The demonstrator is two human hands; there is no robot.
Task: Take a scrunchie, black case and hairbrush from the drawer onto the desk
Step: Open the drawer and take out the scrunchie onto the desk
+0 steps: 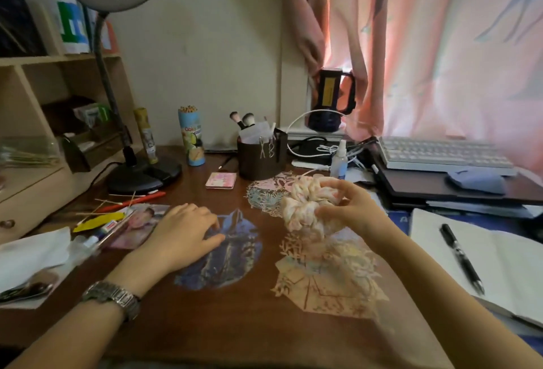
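My right hand [349, 207] holds a pale pink-and-white scrunchie [305, 202] just above the brown desk [205, 318], right of centre. Its fingers pinch the fabric from the right side. My left hand [185, 230] lies flat on the desk, fingers spread, resting on a round dark-blue picture [235, 257]; a metal watch sits on that wrist. No black case, hairbrush or drawer shows in this view.
A desk lamp [138, 174] and shelf unit stand at the left. A brown brush holder [258, 157], pencil tube [192, 136] and small pink box [221, 180] sit at the back. An open notebook with a black pen [461, 257] lies right, below a keyboard [440, 152].
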